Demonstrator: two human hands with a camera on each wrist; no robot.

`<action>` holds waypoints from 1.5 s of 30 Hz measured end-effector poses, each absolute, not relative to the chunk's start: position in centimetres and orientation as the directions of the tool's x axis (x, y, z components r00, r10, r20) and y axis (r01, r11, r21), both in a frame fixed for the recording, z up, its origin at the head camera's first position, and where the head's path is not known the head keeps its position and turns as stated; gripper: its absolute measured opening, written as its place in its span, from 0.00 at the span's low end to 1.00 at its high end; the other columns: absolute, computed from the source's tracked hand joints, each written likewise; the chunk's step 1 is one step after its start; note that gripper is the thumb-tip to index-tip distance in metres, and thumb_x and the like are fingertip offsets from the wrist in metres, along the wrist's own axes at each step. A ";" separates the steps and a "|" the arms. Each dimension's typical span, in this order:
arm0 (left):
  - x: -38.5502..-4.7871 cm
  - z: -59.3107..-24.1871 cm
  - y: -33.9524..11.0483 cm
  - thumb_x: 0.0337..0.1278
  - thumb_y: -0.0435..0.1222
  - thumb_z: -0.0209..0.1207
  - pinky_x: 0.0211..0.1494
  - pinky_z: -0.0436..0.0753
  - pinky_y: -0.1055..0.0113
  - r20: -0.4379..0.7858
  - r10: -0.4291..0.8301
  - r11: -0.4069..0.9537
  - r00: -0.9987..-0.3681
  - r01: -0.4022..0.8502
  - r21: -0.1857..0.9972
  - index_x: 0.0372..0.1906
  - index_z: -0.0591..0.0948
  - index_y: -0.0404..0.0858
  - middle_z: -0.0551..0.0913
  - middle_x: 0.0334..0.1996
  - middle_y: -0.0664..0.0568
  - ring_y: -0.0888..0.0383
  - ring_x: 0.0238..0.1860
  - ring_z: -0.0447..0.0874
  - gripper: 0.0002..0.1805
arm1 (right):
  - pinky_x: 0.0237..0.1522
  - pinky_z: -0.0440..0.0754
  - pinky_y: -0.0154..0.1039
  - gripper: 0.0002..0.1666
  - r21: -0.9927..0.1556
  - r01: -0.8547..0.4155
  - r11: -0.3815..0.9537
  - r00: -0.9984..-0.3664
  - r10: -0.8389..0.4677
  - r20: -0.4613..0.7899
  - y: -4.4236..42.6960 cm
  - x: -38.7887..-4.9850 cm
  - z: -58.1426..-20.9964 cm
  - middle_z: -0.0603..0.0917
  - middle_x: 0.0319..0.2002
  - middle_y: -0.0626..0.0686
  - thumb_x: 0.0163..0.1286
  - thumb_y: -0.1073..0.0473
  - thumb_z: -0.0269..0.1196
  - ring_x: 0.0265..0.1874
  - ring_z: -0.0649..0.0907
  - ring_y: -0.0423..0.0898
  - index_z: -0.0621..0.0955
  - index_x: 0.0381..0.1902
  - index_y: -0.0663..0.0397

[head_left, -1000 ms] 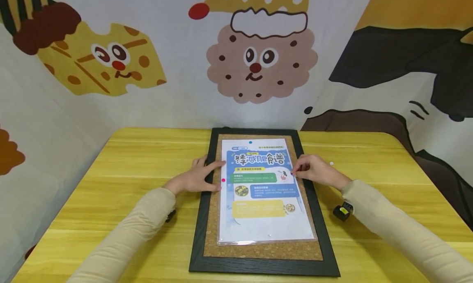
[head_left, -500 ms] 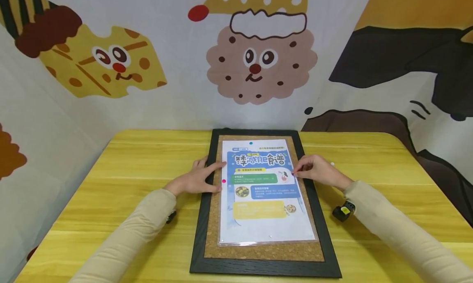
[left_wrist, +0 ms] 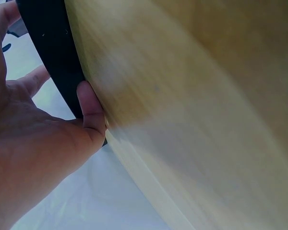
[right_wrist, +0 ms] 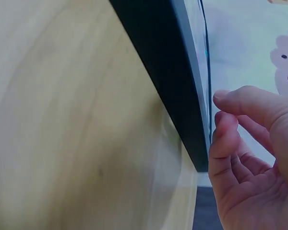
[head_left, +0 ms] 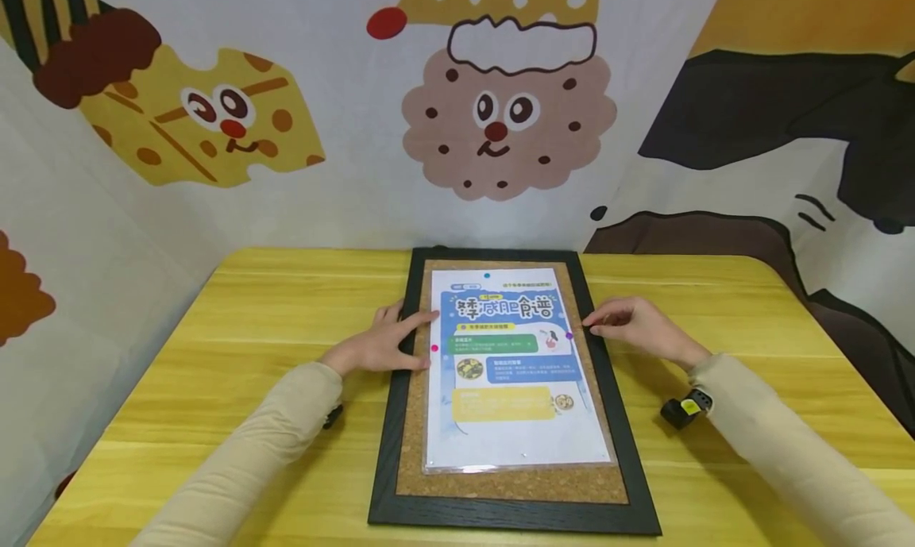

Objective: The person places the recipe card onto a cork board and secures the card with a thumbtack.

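A black-framed cork board (head_left: 511, 487) lies on the table, bearing a printed sheet in a clear sleeve (head_left: 529, 440). A teal pushpin (head_left: 487, 275) sits at the sheet's top, a pink pushpin (head_left: 434, 348) on its left side and a purple pushpin (head_left: 569, 336) on its right. My left hand (head_left: 375, 344) spreads over the frame's left side, two extended digits resting on the sheet's edge. In the left wrist view, a digit (left_wrist: 90, 103) touches the frame. My right hand (head_left: 636, 329) is at the right frame edge, thumb and index close together, nothing visibly held.
The yellow wood-grain table (head_left: 286, 293) extends on both sides of the board. Behind it hangs a white cloth with a cartoon cookie (head_left: 507, 126) and a cartoon cheese (head_left: 214, 126). A black device (head_left: 679, 410) is strapped at the right wrist.
My right hand has let go of the purple pushpin and moved right, off the sheet; the pushpin stays there. A small white item on the table is now out of sight. My left hand stays put.
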State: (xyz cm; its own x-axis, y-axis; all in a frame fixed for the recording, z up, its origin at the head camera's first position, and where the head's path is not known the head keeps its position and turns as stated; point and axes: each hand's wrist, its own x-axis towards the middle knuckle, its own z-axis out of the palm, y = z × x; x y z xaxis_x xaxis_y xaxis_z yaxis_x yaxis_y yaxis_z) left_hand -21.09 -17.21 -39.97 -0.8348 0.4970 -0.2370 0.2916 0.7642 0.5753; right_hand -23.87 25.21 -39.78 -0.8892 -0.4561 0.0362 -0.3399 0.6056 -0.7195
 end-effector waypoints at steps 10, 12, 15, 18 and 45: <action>-21.0 -40.1 -17.2 0.56 0.51 0.63 0.62 0.53 0.30 -0.247 0.485 0.777 -0.839 0.284 0.562 0.76 0.56 0.50 0.35 0.73 0.29 0.33 0.72 0.32 0.45 | 0.33 0.77 0.35 0.09 -0.659 -0.346 0.668 -0.913 -0.401 0.072 27.8 -24.4 -39.1 0.85 0.39 0.55 0.66 0.66 0.64 0.32 0.79 0.47 0.85 0.43 0.61; -21.0 -40.1 -17.1 0.56 0.51 0.63 0.62 0.53 0.30 -0.247 0.484 0.777 -0.839 0.282 0.563 0.76 0.56 0.50 0.35 0.73 0.28 0.33 0.72 0.32 0.45 | 0.33 0.77 0.35 0.08 -0.647 -0.349 0.678 -0.917 -0.389 0.086 28.4 -24.5 -38.9 0.85 0.39 0.56 0.66 0.67 0.64 0.32 0.79 0.46 0.85 0.43 0.62; -21.1 -40.1 -17.1 0.56 0.51 0.63 0.63 0.53 0.30 -0.237 0.488 0.776 -0.840 0.294 0.557 0.76 0.56 0.49 0.36 0.73 0.27 0.32 0.72 0.33 0.45 | 0.31 0.77 0.35 0.08 -0.625 -0.354 0.695 -0.920 -0.378 0.100 29.1 -24.6 -38.7 0.85 0.38 0.56 0.66 0.67 0.63 0.30 0.79 0.45 0.86 0.42 0.62; -21.3 -40.1 -17.1 0.56 0.51 0.63 0.63 0.53 0.31 -0.232 0.489 0.781 -0.841 0.304 0.545 0.76 0.57 0.49 0.38 0.72 0.27 0.32 0.71 0.34 0.45 | 0.29 0.76 0.35 0.08 -0.608 -0.358 0.709 -0.922 -0.370 0.110 29.8 -24.8 -38.6 0.85 0.38 0.57 0.67 0.66 0.63 0.29 0.79 0.44 0.86 0.42 0.62; -21.1 -40.1 -17.0 0.55 0.52 0.64 0.62 0.54 0.30 -0.234 0.481 0.783 -0.845 0.295 0.547 0.76 0.57 0.50 0.39 0.73 0.27 0.32 0.72 0.35 0.45 | 0.23 0.73 0.32 0.09 -0.606 -0.311 0.732 -0.946 -0.297 0.126 32.7 -24.9 -41.0 0.85 0.38 0.61 0.66 0.67 0.63 0.26 0.77 0.40 0.85 0.43 0.64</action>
State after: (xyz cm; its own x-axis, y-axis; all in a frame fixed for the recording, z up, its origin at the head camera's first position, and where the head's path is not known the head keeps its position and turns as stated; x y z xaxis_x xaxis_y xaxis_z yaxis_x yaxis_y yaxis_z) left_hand -21.13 -17.05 -40.13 -0.8450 0.4811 -0.2337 0.2946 0.7833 0.5474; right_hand -24.92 32.70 -41.01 -0.9465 -0.2969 0.1265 -0.3107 0.7320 -0.6063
